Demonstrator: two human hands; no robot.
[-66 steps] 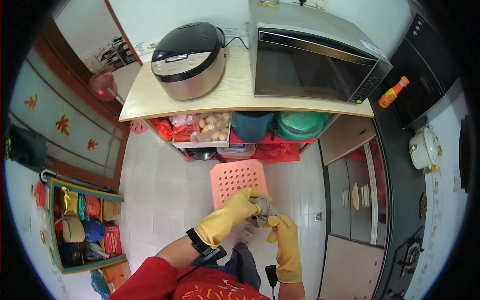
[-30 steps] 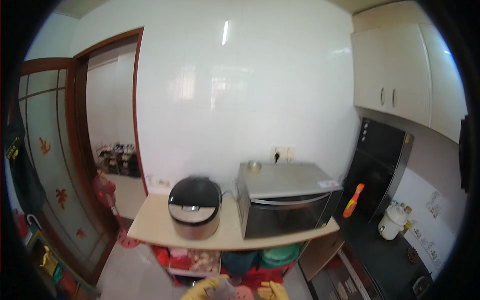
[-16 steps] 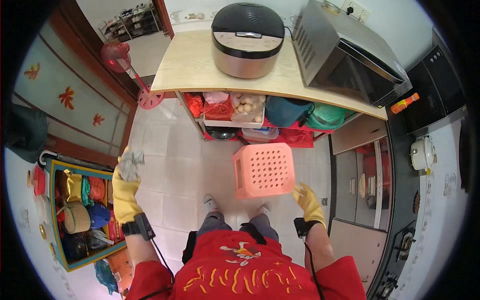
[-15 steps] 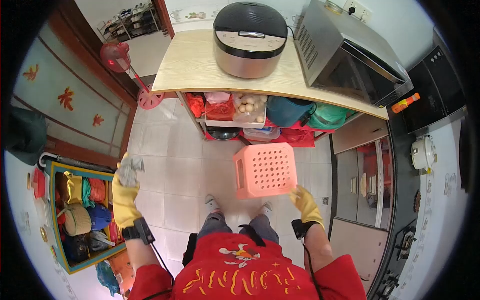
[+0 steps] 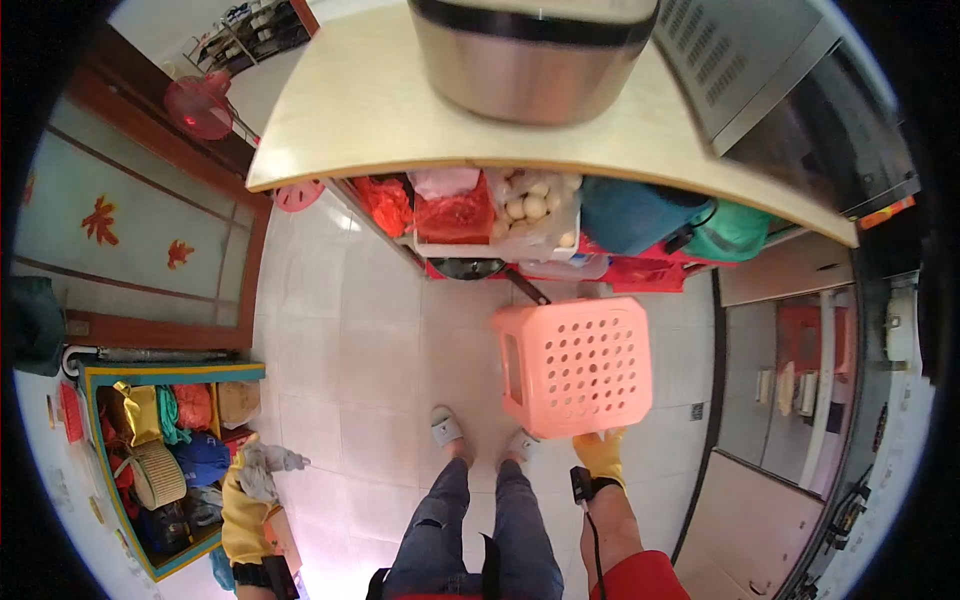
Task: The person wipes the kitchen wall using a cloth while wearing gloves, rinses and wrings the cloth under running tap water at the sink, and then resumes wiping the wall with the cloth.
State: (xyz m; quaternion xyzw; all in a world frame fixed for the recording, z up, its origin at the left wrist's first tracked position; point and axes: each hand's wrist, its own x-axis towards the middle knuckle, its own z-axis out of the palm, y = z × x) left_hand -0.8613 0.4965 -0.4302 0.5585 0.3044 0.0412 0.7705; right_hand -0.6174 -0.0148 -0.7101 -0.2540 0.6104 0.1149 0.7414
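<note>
Watching from afar, I see my left hand (image 5: 245, 520) with its gloved fingers closed around a bunched grey cloth (image 5: 260, 468), beside the open shelf unit (image 5: 190, 371). My right hand (image 5: 603, 462) meets the near edge of the pink stool (image 5: 586, 360), but the rim hides its fingertips, so I can't tell whether they pinch it or merely press. The stool is between my feet and the counter (image 5: 370, 120); whether it bears fully on the floor, I can't tell. With one hand on one edge, I judge it could twist or slip from the loose glove. The pan handle (image 5: 527, 286) juts close to its far side and could catch, dragging the pan. My right slipper (image 5: 518, 445) is near enough to be knocked, and the cloth's loose end could snag on the shelf clutter.
</note>
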